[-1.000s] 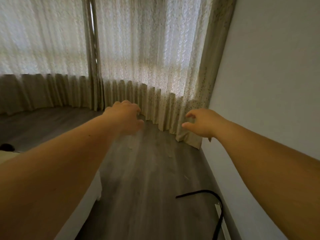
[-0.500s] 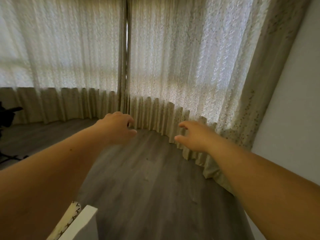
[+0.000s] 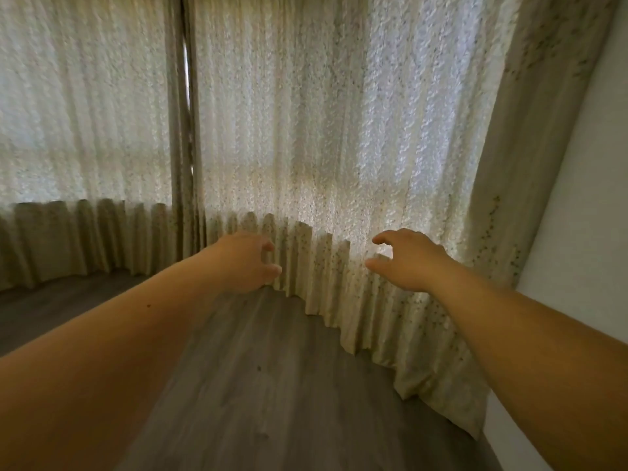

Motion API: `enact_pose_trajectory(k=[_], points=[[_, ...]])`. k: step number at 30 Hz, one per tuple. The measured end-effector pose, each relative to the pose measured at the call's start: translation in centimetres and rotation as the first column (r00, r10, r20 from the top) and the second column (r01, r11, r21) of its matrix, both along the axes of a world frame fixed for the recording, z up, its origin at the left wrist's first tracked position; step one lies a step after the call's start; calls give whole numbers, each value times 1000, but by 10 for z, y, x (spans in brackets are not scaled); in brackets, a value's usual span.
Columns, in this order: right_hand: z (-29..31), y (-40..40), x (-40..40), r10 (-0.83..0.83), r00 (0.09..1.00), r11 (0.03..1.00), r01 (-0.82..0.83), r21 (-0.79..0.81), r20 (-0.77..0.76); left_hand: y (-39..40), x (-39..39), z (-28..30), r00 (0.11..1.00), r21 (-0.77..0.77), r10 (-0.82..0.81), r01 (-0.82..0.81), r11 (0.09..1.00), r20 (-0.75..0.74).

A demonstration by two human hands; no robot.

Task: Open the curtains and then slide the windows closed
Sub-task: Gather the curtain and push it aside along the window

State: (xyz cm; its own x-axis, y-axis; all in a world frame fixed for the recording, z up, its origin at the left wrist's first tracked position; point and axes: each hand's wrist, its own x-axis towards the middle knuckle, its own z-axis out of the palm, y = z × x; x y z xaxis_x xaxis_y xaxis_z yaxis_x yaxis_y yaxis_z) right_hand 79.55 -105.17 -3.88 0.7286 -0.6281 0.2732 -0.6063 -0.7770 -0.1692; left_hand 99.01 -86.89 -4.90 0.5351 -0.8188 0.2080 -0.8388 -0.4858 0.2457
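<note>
Two cream, pleated curtains hang drawn across the whole window. The right curtain (image 3: pixel 306 130) and the left curtain (image 3: pixel 85 113) meet at a narrow bright gap (image 3: pixel 185 73). The windows behind them are hidden; only daylight shows through the cloth. My left hand (image 3: pixel 246 261) reaches forward with curled, parted fingers, close to the lower pleats of the right curtain and holding nothing. My right hand (image 3: pixel 404 258) is stretched out beside it, thumb and fingers apart, just in front of the same curtain.
A white wall (image 3: pixel 584 232) runs along the right side, with the curtain's end bunched against it. Grey wood floor (image 3: pixel 255 385) lies between me and the curtains.
I have come closer to the curtains and the view has turned right. Both hands have risen and reached further toward the right curtain. The bed corner and black cable have left the view.
</note>
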Motion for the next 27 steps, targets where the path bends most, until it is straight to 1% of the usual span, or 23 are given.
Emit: enact_pose_trajectory(k=[3,6,9,11,13,15,18,22,27], points=[[-5,-59,63,13,999,999,-14,34,40,-46,65,-13,999,10,8,-8,1000,40],[-8,-109,125,60,997,998,-60,-8,47,-79,124,-22,998,10,52,-53,999,29],[0,-168,214,151,986,988,-148,-50,67,-118,206,-17,990,-2,142,-142,990,19],[6,-194,268,219,972,975,-215,-52,91,-134,250,-12,982,-34,190,-190,981,-5],[13,-218,331,286,949,958,-284,-39,129,-150,297,-9,970,-76,241,-240,968,15],[11,-227,385,352,928,936,-352,-20,125,-159,333,-11,955,-63,296,-294,954,23],[-1,-235,475,445,893,895,-446,2,62,-166,403,-16,922,-25,387,-387,922,3],[-18,-243,587,525,851,851,-524,-27,37,-173,510,-23,888,-57,459,-459,887,-12],[-31,-264,720,495,869,868,-494,-45,20,-199,656,-28,914,-179,384,-402,898,-131]])
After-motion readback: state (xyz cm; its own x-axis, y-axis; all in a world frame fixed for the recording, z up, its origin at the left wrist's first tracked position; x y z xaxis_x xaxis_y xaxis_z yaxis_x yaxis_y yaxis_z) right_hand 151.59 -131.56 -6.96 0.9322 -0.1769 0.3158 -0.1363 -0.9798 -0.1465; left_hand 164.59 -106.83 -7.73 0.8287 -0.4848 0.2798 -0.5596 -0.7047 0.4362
